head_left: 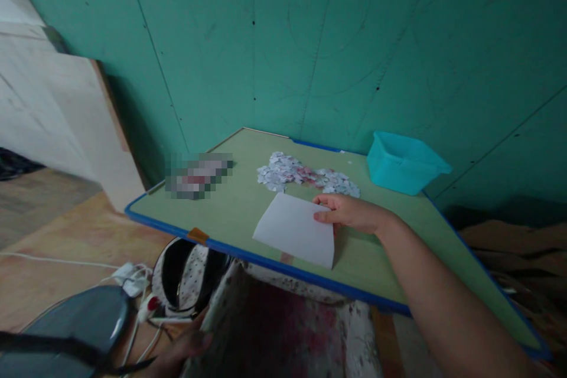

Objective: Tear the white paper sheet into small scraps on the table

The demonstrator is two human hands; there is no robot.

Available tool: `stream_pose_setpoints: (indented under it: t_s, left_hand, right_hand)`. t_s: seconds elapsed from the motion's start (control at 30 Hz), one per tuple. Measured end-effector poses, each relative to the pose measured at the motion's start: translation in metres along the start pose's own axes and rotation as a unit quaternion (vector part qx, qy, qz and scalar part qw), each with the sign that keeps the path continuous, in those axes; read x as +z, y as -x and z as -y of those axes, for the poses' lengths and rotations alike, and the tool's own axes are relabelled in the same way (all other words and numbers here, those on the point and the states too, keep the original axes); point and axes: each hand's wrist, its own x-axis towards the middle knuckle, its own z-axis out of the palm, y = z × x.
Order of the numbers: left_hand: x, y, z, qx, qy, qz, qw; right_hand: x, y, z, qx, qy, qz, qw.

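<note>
- The left hand [186, 345] is seen low, below the table's near edge, beside flowered cloth [310, 331]. It is partly cut off, so its grip cannot be told.
- A white paper sheet [295, 229] is laid at the near edge of the green table [230, 215]. Its far right corner is covered by the right hand [349, 211], fingers close together and thumb hidden.
- The sheet is judged to be steadied. Lifting it would call for a pinch at that corner.
- Paper scraps [305, 176] are heaped toward the far edge, and a teal tub [403, 162] is set at the far right corner. An item at the left edge is blurred out.
</note>
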Motion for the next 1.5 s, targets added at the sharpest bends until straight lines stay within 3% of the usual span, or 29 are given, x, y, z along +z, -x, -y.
stream_pose_setpoints:
  t_s: [0.1,0.23,0.5,0.97,1.2,1.37,1.5]
  left_hand:
    - [0.0,-0.002,0.003,-0.008,-0.008,-0.002,1.0]
    - [0.0,-0.003,-0.005,-0.031,-0.022,-0.048,0.998]
    - [0.01,-0.001,-0.031,-0.019,0.097,-0.096,0.99]
    - [0.011,-0.004,-0.043,-0.048,0.25,-0.028,0.967]
    - [0.006,-0.004,-0.051,-0.098,0.279,0.059,0.953]
    - [0.013,0.007,-0.052,-0.118,0.345,-0.005,0.931]
    - [0.015,0.007,-0.053,-0.083,0.328,-0.049,0.94]
  right_hand:
    - [0.001,0.001,0.001,0.005,0.004,0.003,1.0]
    - [0.002,0.001,0.002,-0.004,0.014,0.007,1.0]
    - [0.003,0.0,0.001,-0.017,0.037,0.019,0.999]
    - [0.006,0.0,0.005,-0.013,0.036,0.038,0.999]
    - [0.006,0.004,0.008,-0.008,0.039,0.031,0.999]
    - [0.009,0.008,0.014,-0.014,0.029,0.041,0.999]
    - [0.004,0.004,0.011,-0.04,0.03,-0.031,0.998]
